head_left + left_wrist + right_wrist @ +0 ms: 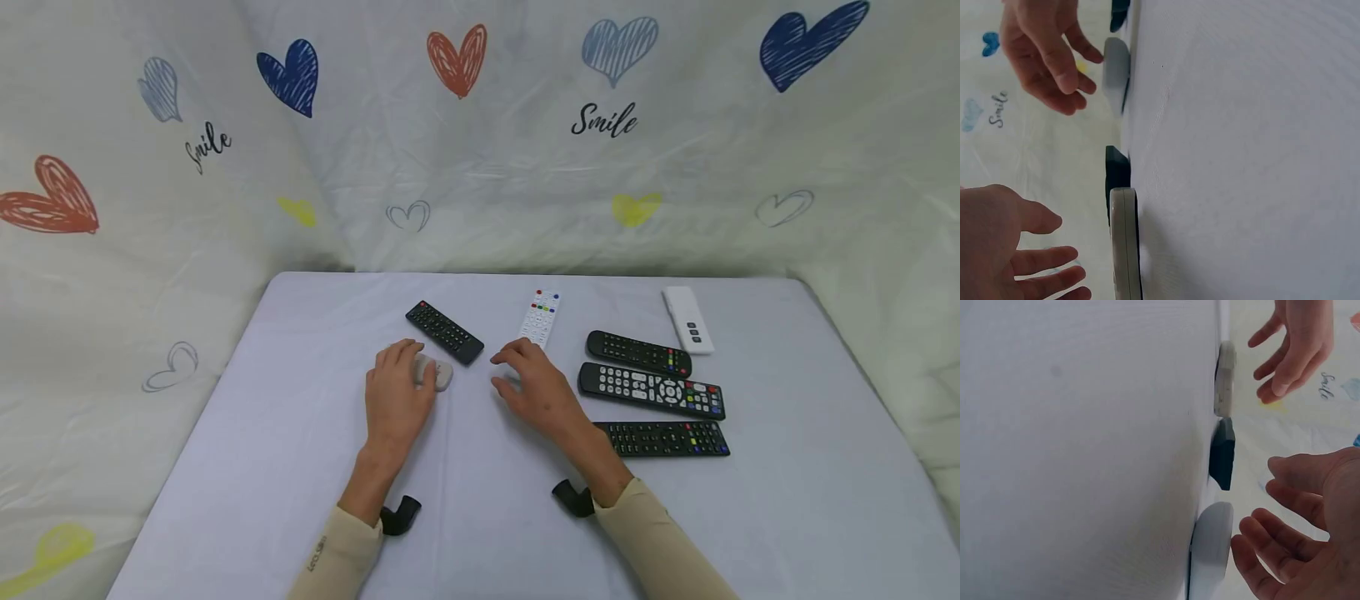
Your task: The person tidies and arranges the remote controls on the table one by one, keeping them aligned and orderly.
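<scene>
My left hand (397, 387) hovers over a light grey remote control (435, 372) and hides much of it in the head view. In the left wrist view the left fingers (1050, 256) are spread, with a gap between them and the remote's side. My right hand (538, 390) is held near the lower end of a white remote control (540, 317) with coloured buttons. Its fingers (1279, 544) are loosely bent and grip nothing. Between and beyond the hands, a black remote control (445, 332) lies slanted on the table.
Three black remotes lie one below another to the right: an upper one (637, 352), a middle one (651, 390) and a lower one (663, 438) partly behind the right wrist. Behind them is a plain white remote (687, 320). The white table (262, 467) ends at a printed curtain (510, 167).
</scene>
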The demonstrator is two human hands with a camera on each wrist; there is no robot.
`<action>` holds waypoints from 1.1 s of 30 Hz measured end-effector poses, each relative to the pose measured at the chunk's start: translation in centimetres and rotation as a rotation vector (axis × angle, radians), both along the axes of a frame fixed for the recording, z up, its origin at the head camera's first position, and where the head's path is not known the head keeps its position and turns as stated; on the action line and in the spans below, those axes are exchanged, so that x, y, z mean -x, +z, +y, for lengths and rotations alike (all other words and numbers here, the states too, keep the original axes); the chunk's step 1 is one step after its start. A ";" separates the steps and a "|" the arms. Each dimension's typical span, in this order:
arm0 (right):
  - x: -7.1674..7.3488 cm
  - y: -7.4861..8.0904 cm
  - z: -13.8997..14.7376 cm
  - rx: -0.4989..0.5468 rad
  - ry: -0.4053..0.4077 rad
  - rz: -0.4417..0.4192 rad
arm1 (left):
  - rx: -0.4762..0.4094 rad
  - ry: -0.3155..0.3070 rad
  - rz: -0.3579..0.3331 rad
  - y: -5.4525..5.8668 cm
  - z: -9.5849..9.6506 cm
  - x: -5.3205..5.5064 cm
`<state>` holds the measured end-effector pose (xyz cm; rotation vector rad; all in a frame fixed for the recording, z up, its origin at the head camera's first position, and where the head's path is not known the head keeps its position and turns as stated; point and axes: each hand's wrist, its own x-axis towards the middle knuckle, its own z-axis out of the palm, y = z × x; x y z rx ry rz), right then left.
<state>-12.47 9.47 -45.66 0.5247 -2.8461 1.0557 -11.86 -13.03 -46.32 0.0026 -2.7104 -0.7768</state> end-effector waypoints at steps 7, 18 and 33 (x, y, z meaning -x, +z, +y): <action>-0.2 0.0 -0.6 -0.019 0.004 -0.004 | -0.041 0.013 -0.009 0.0 -0.5 0.1; -0.2 0.3 -1.6 0.004 0.048 -0.010 | -0.075 0.048 -0.069 -0.4 -1.3 0.3; -0.6 0.2 -2.8 0.076 0.087 -0.117 | -0.105 0.109 -0.130 -0.6 -2.6 0.3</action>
